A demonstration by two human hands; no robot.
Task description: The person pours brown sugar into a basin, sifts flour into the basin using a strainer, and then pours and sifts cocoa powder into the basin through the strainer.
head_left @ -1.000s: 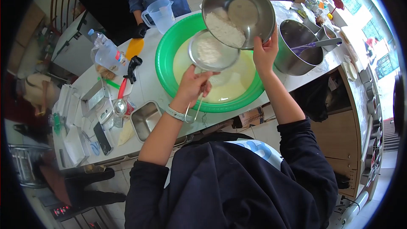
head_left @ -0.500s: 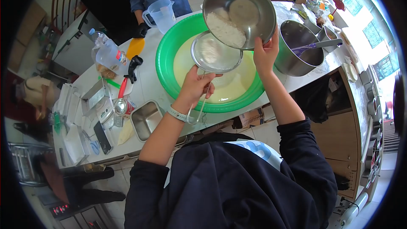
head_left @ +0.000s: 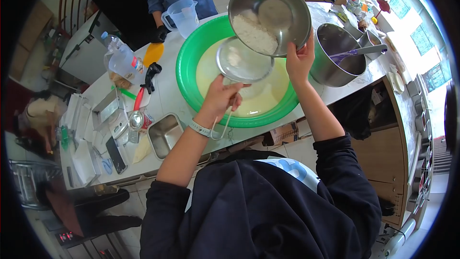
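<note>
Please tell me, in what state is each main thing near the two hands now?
Round metal mesh sieve: in left hand, some white powder inside
Round silver steel bowl: in right hand, tilted, white powder inside
Large round green plastic tub: holding pale yellow mixture
Tall cylindrical steel pot: standing, purple-and-grey spatula resting in it
Translucent plastic jug: standing upright
</note>
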